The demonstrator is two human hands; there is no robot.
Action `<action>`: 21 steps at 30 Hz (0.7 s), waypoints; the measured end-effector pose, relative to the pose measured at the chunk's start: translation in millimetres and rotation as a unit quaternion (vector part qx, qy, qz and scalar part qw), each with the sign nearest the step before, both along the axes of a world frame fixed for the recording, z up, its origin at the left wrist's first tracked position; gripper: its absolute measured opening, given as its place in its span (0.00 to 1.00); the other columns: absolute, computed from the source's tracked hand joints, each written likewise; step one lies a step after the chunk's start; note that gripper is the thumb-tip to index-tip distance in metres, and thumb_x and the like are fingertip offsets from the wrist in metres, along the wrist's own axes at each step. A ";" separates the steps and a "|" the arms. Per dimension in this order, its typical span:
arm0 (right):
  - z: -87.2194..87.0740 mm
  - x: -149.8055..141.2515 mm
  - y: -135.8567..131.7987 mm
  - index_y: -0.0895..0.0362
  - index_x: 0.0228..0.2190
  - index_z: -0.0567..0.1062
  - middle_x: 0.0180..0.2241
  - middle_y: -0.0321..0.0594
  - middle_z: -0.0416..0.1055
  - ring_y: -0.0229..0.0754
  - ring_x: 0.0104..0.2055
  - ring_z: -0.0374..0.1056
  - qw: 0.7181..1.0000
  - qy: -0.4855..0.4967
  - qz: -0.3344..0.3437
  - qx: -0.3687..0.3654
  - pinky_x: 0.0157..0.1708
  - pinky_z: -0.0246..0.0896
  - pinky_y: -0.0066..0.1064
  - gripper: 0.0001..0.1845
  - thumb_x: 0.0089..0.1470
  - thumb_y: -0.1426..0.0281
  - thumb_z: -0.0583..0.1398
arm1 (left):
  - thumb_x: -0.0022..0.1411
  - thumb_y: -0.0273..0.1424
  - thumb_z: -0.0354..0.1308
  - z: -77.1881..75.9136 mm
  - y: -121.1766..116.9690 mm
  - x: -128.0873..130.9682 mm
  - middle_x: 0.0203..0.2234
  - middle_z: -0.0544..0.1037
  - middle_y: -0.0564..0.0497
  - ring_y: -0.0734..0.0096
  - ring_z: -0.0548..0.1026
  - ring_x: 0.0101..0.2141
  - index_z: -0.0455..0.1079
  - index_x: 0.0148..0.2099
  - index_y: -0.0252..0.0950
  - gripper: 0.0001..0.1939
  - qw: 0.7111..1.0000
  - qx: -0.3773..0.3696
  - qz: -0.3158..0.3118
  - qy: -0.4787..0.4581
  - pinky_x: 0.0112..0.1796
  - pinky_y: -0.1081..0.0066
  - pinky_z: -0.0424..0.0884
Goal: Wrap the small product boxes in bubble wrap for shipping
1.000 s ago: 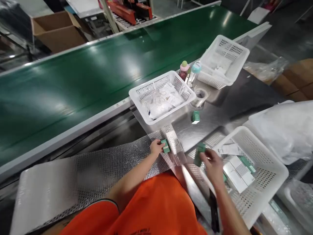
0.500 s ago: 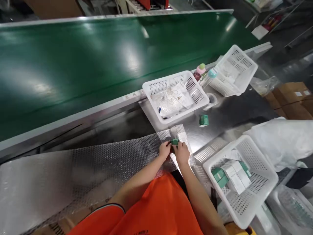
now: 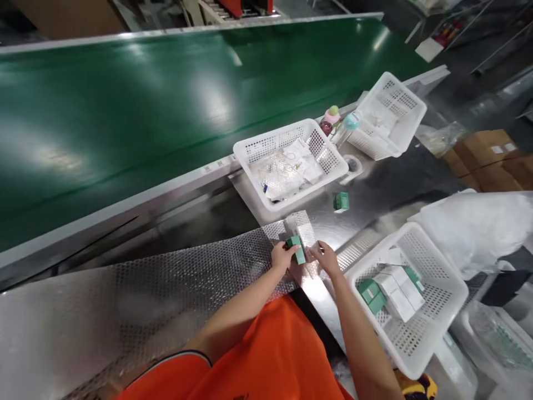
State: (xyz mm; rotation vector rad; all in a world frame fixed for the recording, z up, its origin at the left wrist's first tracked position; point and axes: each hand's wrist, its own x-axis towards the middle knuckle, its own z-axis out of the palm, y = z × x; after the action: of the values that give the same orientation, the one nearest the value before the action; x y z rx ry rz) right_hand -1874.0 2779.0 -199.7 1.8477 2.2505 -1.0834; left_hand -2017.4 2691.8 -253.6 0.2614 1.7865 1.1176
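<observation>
My left hand (image 3: 281, 258) pinches a small green box (image 3: 296, 248) at the right end of a long strip of bubble wrap (image 3: 166, 294) that lies across the metal bench. My right hand (image 3: 326, 258) is just right of the box, with its fingers closed on the loose end of the wrap (image 3: 307, 238) that folds up beside the box. Another small green box (image 3: 342, 201) stands alone on the steel table (image 3: 375, 189) further back.
A white basket (image 3: 433, 328) at my right holds green and white boxes. Two more white baskets, one (image 3: 250, 153) with small clear bags and another (image 3: 410, 125) behind it, stand by the green conveyor belt (image 3: 125, 111). Two small bottles (image 3: 332, 116) and a tape roll (image 3: 353, 164) lie between them. A white plastic bag (image 3: 478, 228) is at far right.
My right hand came from the basket at right to the green box, then drew slightly right with the wrap's end. The left hand stayed on the box.
</observation>
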 end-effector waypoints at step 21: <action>-26.0 4.8 13.7 0.56 0.41 0.73 0.31 0.36 0.75 0.44 0.34 0.70 0.979 0.194 -0.014 -0.057 0.36 0.65 0.33 0.27 0.40 0.56 0.69 | 0.50 0.38 0.68 -8.2 1.5 5.3 0.19 0.77 0.50 0.64 0.77 0.28 0.77 0.28 0.35 0.11 0.999 0.002 0.047 0.013 0.27 0.73 0.69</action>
State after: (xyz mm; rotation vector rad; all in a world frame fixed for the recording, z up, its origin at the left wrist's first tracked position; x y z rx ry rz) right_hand -1869.2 2792.7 -225.7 1.7509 2.2907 -1.6682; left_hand -2012.1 2693.3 -261.7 0.1963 1.8362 1.1890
